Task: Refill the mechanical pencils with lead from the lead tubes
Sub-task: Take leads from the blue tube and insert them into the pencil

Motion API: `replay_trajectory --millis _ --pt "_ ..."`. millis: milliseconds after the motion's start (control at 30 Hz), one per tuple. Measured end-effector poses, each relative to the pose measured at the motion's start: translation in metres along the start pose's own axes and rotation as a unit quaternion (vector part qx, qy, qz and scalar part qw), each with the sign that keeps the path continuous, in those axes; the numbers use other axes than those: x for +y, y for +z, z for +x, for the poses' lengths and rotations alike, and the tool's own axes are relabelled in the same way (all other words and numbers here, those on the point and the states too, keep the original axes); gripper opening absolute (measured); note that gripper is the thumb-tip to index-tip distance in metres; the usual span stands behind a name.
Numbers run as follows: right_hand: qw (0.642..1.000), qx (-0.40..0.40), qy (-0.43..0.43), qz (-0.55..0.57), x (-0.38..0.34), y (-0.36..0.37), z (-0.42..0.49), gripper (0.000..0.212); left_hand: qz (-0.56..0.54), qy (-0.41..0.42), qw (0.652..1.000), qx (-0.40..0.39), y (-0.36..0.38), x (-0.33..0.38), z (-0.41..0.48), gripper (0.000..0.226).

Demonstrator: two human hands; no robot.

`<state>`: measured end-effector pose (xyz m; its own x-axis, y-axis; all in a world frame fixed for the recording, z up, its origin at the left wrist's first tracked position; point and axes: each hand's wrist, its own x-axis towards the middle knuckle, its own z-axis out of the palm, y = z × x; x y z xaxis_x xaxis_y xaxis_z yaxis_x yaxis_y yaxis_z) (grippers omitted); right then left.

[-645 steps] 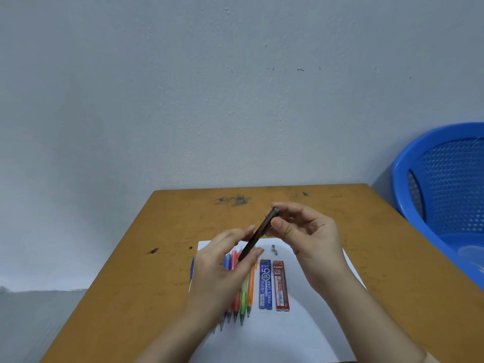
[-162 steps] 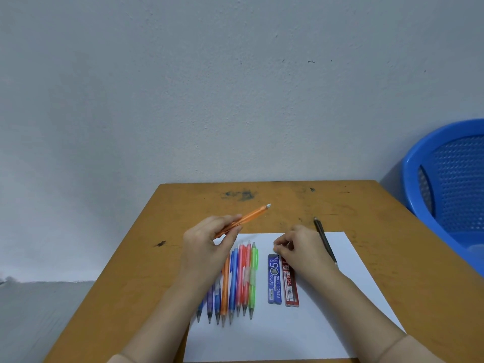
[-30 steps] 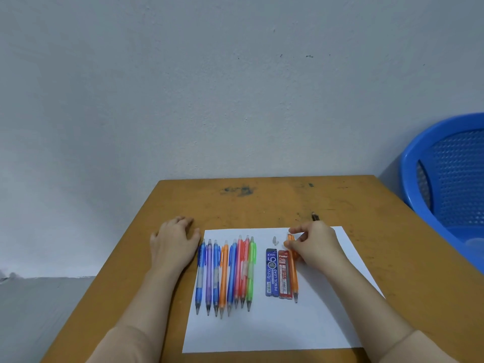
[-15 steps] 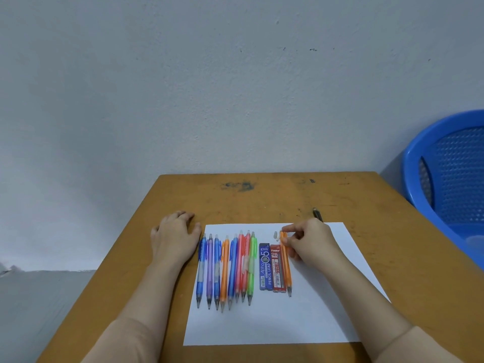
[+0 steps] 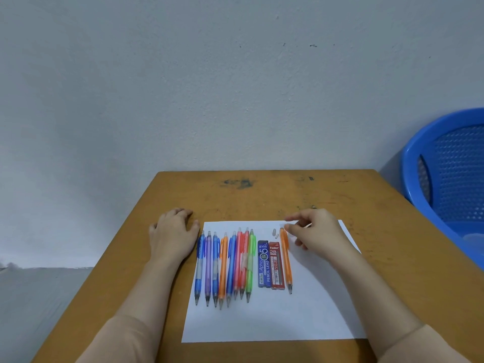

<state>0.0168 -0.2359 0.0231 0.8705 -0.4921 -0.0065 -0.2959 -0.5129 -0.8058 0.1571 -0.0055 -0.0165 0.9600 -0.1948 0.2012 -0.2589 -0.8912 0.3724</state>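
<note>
Several coloured mechanical pencils [image 5: 227, 265] lie side by side on a white sheet of paper [image 5: 275, 318], tips toward me. Right of them lie a blue lead tube [image 5: 264, 264] and a red lead tube [image 5: 277, 265]. An orange pencil [image 5: 286, 263] lies alone beside the red tube. Two small grey caps [image 5: 275, 231] sit near its top end. My right hand [image 5: 317, 231] hovers just right of that end, fingers loosely spread and holding nothing. My left hand [image 5: 172, 234] rests flat on the table, left of the paper. A dark pencil is mostly hidden behind my right hand.
The wooden table [image 5: 262, 195] stands against a grey wall, with stains near its far edge. A blue plastic mesh basket [image 5: 445, 179] stands off the table's right side.
My right hand has let go of the orange pencil's top end and moved slightly up and to the right. The pencil now lies still beside the red tube. My left hand has not moved.
</note>
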Motion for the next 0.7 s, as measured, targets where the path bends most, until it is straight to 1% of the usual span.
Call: replay_trajectory --millis 67,133,233,333,433,567,700 --pt "0.999 -0.010 -0.041 0.003 -0.003 -0.003 -0.003 0.014 0.000 0.000 1.000 0.000 0.000 0.000 0.000 0.045" --pt "0.996 -0.031 -0.082 -0.020 -0.008 -0.005 -0.008 0.014 -0.001 0.000 1.000 0.000 0.000 0.000 0.000 0.045" --pt "0.982 -0.065 -0.142 -0.109 -0.013 -0.005 -0.014 0.022 -0.001 0.001 1.000 0.002 0.000 0.000 0.000 0.044" --pt "0.953 -0.121 -0.194 -0.198 -0.017 -0.003 -0.018 0.037 -0.002 0.000 1.000 0.001 0.000 0.000 0.000 0.045" --pt "0.936 -0.155 -0.222 -0.226 -0.016 0.001 -0.020 0.047 -0.001 0.000 1.000 0.001 0.000 0.000 0.000 0.045" --pt "0.918 -0.170 -0.256 -0.250 -0.014 0.004 -0.024 0.058 -0.003 0.000 1.000 -0.001 0.000 0.000 -0.001 0.046" --pt "0.901 -0.179 -0.272 -0.288 -0.014 0.003 -0.027 0.070 -0.004 -0.003 1.000 -0.002 0.000 0.001 0.000 0.046"
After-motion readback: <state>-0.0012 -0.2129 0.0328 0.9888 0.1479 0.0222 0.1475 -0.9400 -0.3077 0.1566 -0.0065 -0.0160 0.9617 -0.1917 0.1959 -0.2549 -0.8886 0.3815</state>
